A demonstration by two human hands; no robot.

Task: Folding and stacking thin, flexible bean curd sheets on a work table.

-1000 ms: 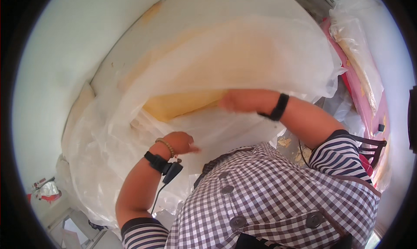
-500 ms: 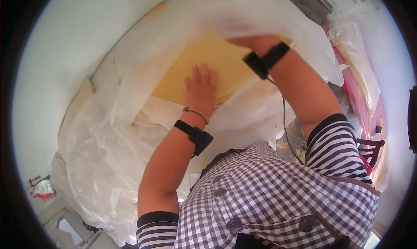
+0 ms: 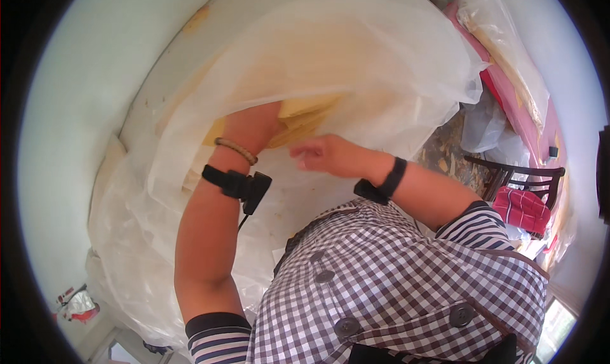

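A stack of thin yellow sheets (image 3: 311, 114) lies on the table, mostly under a cloudy clear plastic sheet (image 3: 381, 53). My left hand (image 3: 254, 124) reaches in beneath the plastic edge onto the yellow sheets. Its fingers are hidden, so their grip does not show. Just off the near edge of the stack is my right hand (image 3: 330, 155), above the plastic-covered surface. Its fingers point left, loosely bent and a little apart, with nothing visible in them. Some layered edges of the yellow sheets show between the two hands.
More crumpled plastic (image 3: 127, 237) drapes over the left side. To the right stand a dark wooden chair (image 3: 515, 170) with a red checked cloth (image 3: 522, 209) and a pink-covered surface (image 3: 508, 91) bearing a plastic-wrapped bundle (image 3: 508, 53). A pale wall (image 3: 82, 110) borders the left.
My right hand has come down from the far side toward me, and the plastic now lies over most of the yellow sheets. My left hand has shifted left and is partly covered.
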